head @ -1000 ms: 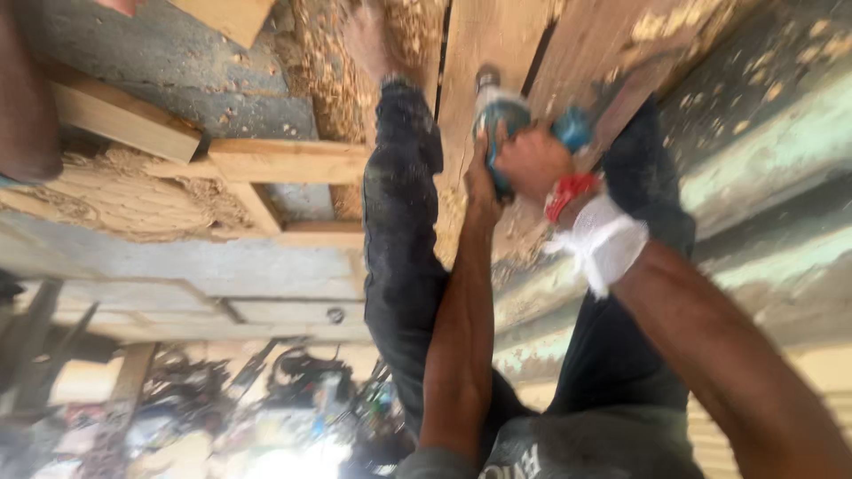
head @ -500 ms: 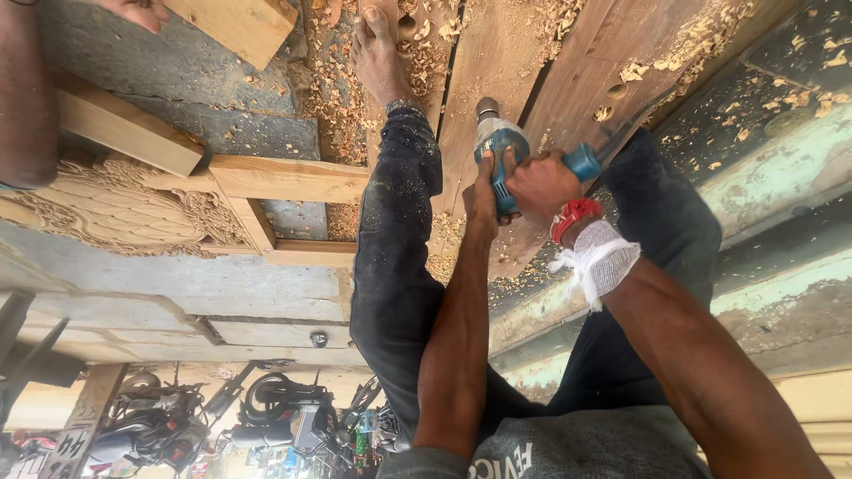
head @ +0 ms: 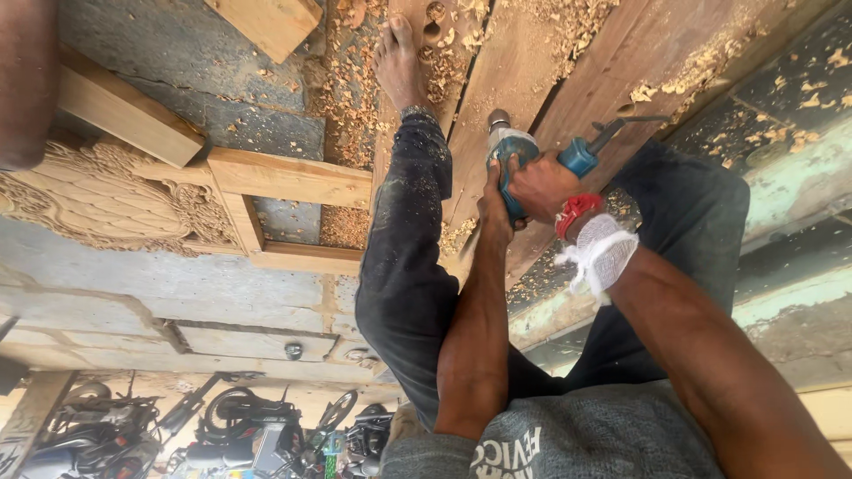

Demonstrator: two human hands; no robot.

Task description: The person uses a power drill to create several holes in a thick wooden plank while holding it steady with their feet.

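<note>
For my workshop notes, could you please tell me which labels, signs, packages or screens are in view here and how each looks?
Printed lettering on the grey shirt: bottom centre, pale letters on grey knit, upside down.
Signboard: bottom left corner, narrow slanted board, mostly cut off.
No packages or screens show.

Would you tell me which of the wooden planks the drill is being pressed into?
It is the long plank running beside the bare foot, strewn with shavings. Both hands grip the blue drill on it; the pale planks at left lie apart, untouched.
</note>
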